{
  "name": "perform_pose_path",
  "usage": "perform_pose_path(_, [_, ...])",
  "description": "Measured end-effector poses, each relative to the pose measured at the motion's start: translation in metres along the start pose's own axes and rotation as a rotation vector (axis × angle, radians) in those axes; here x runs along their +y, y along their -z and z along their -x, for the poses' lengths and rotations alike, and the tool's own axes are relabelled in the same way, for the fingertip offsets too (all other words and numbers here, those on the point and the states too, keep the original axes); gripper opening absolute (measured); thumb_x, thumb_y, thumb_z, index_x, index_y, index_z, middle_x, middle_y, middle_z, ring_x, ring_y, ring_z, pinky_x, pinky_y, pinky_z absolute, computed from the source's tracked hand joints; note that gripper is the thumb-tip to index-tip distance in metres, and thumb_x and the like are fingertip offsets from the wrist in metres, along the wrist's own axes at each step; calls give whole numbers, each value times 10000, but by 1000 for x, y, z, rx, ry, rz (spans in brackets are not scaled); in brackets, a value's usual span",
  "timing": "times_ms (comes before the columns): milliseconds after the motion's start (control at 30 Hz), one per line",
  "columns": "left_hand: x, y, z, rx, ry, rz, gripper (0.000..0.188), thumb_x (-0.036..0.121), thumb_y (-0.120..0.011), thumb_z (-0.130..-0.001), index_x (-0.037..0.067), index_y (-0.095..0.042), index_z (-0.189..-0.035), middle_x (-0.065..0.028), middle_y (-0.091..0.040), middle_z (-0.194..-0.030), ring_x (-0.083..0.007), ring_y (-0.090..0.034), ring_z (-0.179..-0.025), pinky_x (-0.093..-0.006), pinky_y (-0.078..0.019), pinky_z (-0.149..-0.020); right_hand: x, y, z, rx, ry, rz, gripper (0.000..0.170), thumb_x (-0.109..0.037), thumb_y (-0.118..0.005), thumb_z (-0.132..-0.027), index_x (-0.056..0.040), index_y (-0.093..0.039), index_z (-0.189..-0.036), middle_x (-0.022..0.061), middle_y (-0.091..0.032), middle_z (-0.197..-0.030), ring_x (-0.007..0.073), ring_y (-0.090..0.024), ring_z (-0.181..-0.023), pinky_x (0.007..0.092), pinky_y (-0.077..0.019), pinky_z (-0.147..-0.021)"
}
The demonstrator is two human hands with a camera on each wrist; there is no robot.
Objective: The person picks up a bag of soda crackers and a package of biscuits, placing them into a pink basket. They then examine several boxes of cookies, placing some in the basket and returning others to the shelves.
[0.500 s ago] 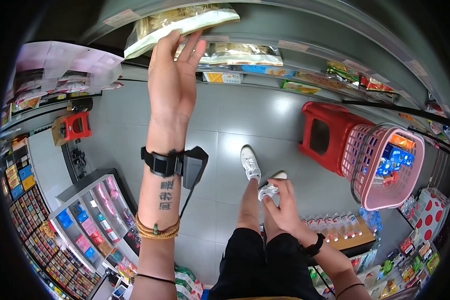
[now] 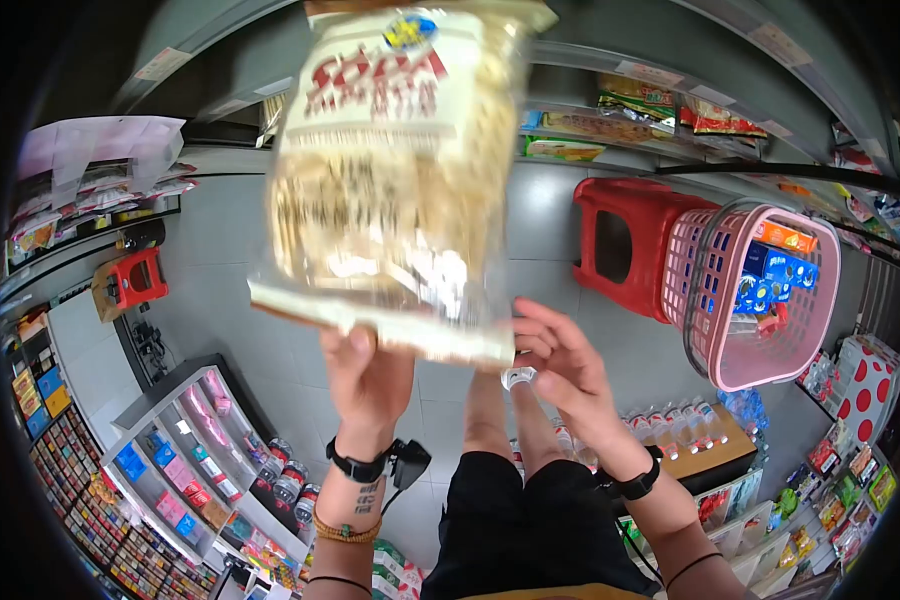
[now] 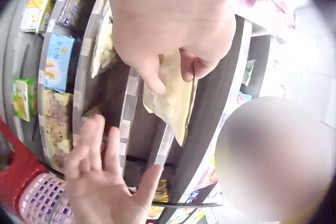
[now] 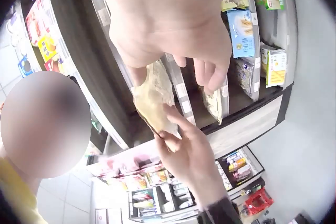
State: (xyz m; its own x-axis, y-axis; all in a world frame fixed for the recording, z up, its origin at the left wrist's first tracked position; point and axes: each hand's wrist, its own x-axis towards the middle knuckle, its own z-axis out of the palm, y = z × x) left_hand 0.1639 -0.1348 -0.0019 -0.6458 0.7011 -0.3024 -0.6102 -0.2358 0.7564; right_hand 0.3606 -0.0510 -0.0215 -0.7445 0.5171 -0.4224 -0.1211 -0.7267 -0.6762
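In the head view a large clear bag of soda crackers (image 2: 390, 180) is held up close, its printed front showing. My left hand (image 2: 370, 385) grips its lower edge, thumb on the front and fingers hidden behind. The left wrist view has this hand (image 3: 173, 29) pinching the bag (image 3: 170, 95) from above. Near the bag's lower right corner is my right hand (image 2: 575, 385), fingers spread and slightly bent; in the left wrist view its palm (image 3: 107, 179) is bare. From the right wrist view, I cannot tell whether the right hand (image 4: 168, 29) touches the bag (image 4: 152, 98).
Shelves with packaged snacks (image 2: 635, 100) run across the top. At the right, a pink basket (image 2: 770, 360) holding blue and orange packages adjoins a red stool (image 2: 595, 190). Bottles (image 2: 670, 430) stand at lower right, and a display rack (image 2: 170, 440) is at lower left.
The cracker bag has come off the upper shelf, down and closer to my body, in my left hand. My right hand has risen slightly, its fingers more spread.
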Motion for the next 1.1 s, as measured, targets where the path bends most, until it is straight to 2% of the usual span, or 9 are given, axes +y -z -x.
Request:
perform_pose_path(67, [-2,38,31,-108,79,-30,459,217,-629,-907,79,-522,-1331,-95,-609,-1289,-272,-618,-1150,-468,-495,-998,-6,4,3,-53,55,-151,844,-282,-736,-874,-73,-265,-1543,155,-515,-1403,264,-524,-1273,382,-406,-1032])
perform_pose_path(100, [-6,51,46,-93,119,-39,523,184,-666,-878,83,-510,-1366,-112,-583,-1342,-303,-590,-1207,-491,-485,-1020,-6,7,7,-73,24,-214,1026,-358,-789,-820,-86,-151,-1575,184,-485,-1437,287,-495,-1314,389,-388,-1050])
perform_pose_path(233, [-33,67,95,-64,339,52,449,68,-723,-854,68,-590,-1282,-86,-602,-1324,-248,-565,-1228,-452,-440,-1063,4,0,22,40,95,-266,1198,-271,-871,-740,-87,-27,-1570,188,-496,-1414,300,-491,-1313,393,-359,-1093])
perform_pose_path(367, [-73,77,122,-64,460,-33,315,19,-671,-910,47,-633,-1221,-55,-633,-1261,-158,-576,-1166,-368,-453,-1023,23,9,27,318,-10,-133,1033,-128,-833,-775,-67,-129,-1529,192,-506,-1381,263,-468,-1322,420,-356,-1119])
perform_pose_path(500, [-86,54,107,-156,451,-229,258,57,-666,-933,21,-641,-1187,-39,-656,-1165,-108,-568,-1076,-306,-458,-970,23,30,16,353,14,-12,953,-227,-838,-778,-28,-250,-1502,148,-461,-1433,251,-467,-1315,388,-382,-1103])
perform_pose_path(600, [-99,48,79,-351,475,-405,246,36,-623,-935,21,-649,-1179,-73,-602,-1271,-174,-554,-1174,-348,-416,-1033,-5,34,-4,408,52,148,839,-199,-792,-817,-12,-317,-1482,142,-486,-1418,230,-488,-1296,369,-394,-1092])
perform_pose_path(700, [-97,26,48,-530,264,-539,307,90,-616,-949,37,-610,-1252,-106,-485,-1406,-203,-494,-1275,-373,-395,-1064,-22,58,-33,382,86,154,689,-98,-695,-891,4,-342,-1474,146,-539,-1383,216,-523,-1271,359,-425,-1060])
perform_pose_path(800, [-92,25,46,-480,290,-421,368,129,-609,-954,52,-564,-1311,-122,-362,-1496,-236,-434,-1350,-405,-377,-1087,-28,74,-56,425,166,236,645,-78,-669,-911,11,-354,-1468,139,-556,-1366,214,-550,-1236,346,-439,-1045])
perform_pose_path(1100, [-95,102,109,-375,442,-504,328,127,-579,-964,55,-562,-1284,-112,-446,-1418,-231,-463,-1312,-392,-399,-1071,-40,100,-113,459,202,136,510,-166,-709,-921,-23,-417,-1314,116,-589,-1213,197,-620,-1087,345,-532,-920])
